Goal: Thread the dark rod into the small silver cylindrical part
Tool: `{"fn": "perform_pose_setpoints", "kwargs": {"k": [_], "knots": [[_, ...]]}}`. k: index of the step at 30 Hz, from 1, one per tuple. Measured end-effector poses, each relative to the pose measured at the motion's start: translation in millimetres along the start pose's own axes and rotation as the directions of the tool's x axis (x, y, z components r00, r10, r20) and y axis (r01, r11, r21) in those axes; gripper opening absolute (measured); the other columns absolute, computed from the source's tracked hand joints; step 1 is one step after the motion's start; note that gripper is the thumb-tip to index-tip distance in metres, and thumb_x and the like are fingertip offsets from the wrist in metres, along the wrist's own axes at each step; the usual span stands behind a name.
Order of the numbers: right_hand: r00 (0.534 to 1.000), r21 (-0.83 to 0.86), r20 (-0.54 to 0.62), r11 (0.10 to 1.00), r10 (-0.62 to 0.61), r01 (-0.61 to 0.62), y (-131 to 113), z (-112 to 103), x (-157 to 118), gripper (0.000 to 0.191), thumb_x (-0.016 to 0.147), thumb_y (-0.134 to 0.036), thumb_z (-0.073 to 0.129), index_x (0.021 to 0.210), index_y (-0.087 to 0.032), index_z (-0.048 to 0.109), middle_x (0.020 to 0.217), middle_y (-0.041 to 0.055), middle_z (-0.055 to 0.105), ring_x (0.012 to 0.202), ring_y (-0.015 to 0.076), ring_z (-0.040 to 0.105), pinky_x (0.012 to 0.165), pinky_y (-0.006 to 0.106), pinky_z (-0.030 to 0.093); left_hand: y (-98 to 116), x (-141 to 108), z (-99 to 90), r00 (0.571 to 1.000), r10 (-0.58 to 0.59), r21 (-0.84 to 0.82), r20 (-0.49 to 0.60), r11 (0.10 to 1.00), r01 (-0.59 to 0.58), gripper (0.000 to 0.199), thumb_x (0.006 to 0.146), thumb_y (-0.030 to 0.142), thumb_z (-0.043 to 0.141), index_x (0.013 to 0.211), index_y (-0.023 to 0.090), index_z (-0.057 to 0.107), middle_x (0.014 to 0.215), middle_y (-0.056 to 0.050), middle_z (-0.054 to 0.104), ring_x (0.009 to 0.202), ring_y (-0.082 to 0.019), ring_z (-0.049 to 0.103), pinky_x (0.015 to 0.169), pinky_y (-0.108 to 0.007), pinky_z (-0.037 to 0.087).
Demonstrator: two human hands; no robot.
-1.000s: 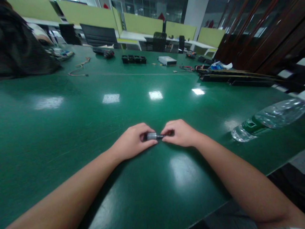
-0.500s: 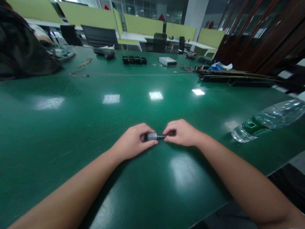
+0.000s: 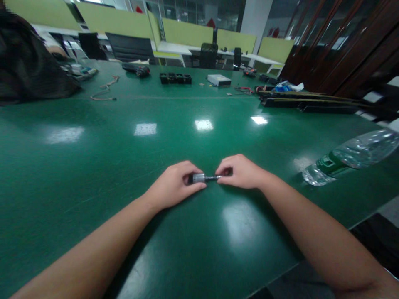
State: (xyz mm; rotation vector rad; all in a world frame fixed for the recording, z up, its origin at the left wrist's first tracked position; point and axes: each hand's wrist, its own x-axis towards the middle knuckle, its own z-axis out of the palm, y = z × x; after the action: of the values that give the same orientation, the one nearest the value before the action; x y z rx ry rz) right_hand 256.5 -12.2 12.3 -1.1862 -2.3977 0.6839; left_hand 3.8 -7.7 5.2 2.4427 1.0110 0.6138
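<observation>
Between thumb and fingers of the left hand point(image 3: 174, 185), a small silvery cylinder point(image 3: 198, 178) is clamped; just rightward, the right hand point(image 3: 241, 172) pinches its slim dark shaft point(image 3: 210, 178). Beneath the fingers spreads a green table point(image 3: 124, 153); well right of them is a clear plastic bottle point(image 3: 352, 155).

Yellow-green partitions point(image 3: 115, 18); black chairs point(image 3: 129, 46); pale pillar point(image 3: 256, 16); dark reddish cabinet point(image 3: 346, 41)
</observation>
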Motion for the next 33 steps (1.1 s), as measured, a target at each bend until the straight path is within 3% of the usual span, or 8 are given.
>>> {"fn": "perform_pose_setpoints", "kwargs": {"k": [8,16,21,26,33], "knots": [[0.999,0.031,0.023,0.999,0.025,-0.026,2.3,-5.3,-1.6,0.014,0.077,-0.022,0.075,0.089,-0.016,0.076,0.084,0.0031,0.072,0.074,0.0124,0.065,0.07,0.023,0.049,0.4,-0.4,-0.9,1.0,-0.004,0.0,0.002,1.0,0.004,0.027,0.084,0.044,0.07,0.099,0.021,0.072,0.084,-0.001,0.064,0.07,-0.015,0.055,0.066,-0.027,0.042],[0.986,0.051,0.081,0.988,0.143,-0.147,21.0,-22.5,-6.8,0.019,0.073,-0.026,0.078,0.089,-0.017,0.077,0.083,0.0031,0.073,0.073,0.0127,0.066,0.067,0.023,0.049,0.8,-1.3,-3.1,1.0,-0.024,0.002,0.009,1.0,0.024,0.029,0.084,0.046,0.069,0.099,0.021,0.072,0.084,-0.001,0.064,0.069,-0.015,0.055,0.065,-0.027,0.042],[0.989,0.06,0.088,0.991,0.116,-0.121,21.2,-24.3,-7.9,0.018,0.072,-0.026,0.079,0.089,-0.017,0.078,0.084,0.0028,0.074,0.073,0.0127,0.066,0.068,0.024,0.049,1.7,-1.6,-4.3,1.0,-0.01,0.012,0.003,1.0,0.01,0.029,0.085,0.045,0.068,0.099,0.021,0.072,0.082,-0.002,0.063,0.068,-0.015,0.055,0.065,-0.027,0.043],[0.996,0.116,0.073,0.992,0.05,-0.058,15.5,-12.7,-3.1,0.02,0.074,-0.028,0.079,0.09,-0.017,0.078,0.083,0.0025,0.073,0.073,0.0124,0.065,0.069,0.024,0.049,2.5,-1.5,-3.8,1.0,-0.002,0.004,-0.005,1.0,0.002,0.028,0.085,0.045,0.069,0.099,0.021,0.073,0.085,-0.002,0.065,0.071,-0.015,0.057,0.067,-0.027,0.045],[0.988,0.047,-0.105,0.991,-0.117,0.122,-2.4,20.9,13.4,0.013,0.08,-0.022,0.074,0.092,-0.017,0.078,0.088,0.005,0.074,0.081,0.0143,0.065,0.073,0.025,0.047,2.9,-0.1,0.5,1.0,-0.001,-0.002,0.021,1.0,0.001,0.031,0.09,0.047,0.062,0.105,0.022,0.074,0.089,-0.003,0.066,0.079,-0.017,0.061,0.071,-0.028,0.045]]}}
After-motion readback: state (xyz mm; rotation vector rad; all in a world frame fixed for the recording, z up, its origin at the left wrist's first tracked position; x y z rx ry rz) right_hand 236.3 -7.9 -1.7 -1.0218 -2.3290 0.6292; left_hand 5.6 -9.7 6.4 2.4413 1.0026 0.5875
